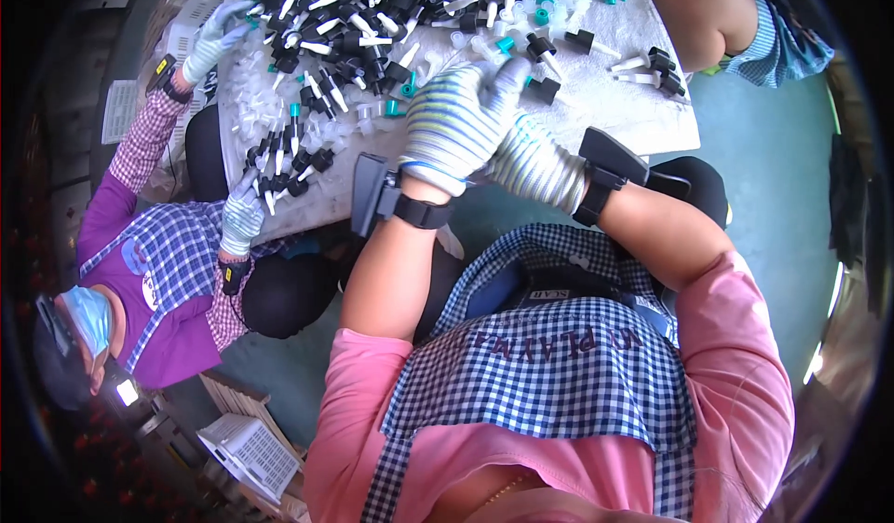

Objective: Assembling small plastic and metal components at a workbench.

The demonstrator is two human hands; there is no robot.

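My left hand [447, 124] and my right hand [536, 162], both in striped knit gloves, meet at the near edge of the white-topped table [643, 113]. The left is curled against the right, its fingers closed. Most of the right's fingers are hidden behind it, and whatever lies between the two cannot be made out. Just beyond them is a heap of black caps with white stems [372, 20]. A loose black cap [543, 91] lies beside my hands, and teal caps [504, 45] and clear plastic pieces [556, 11] are scattered around.
A co-worker [177, 271] in a purple top and checked apron sits at the left, both gloved hands at the heap. Another person's arm [698, 11] shows at the far right. A white crate [251, 456] stands on the floor at the lower left.
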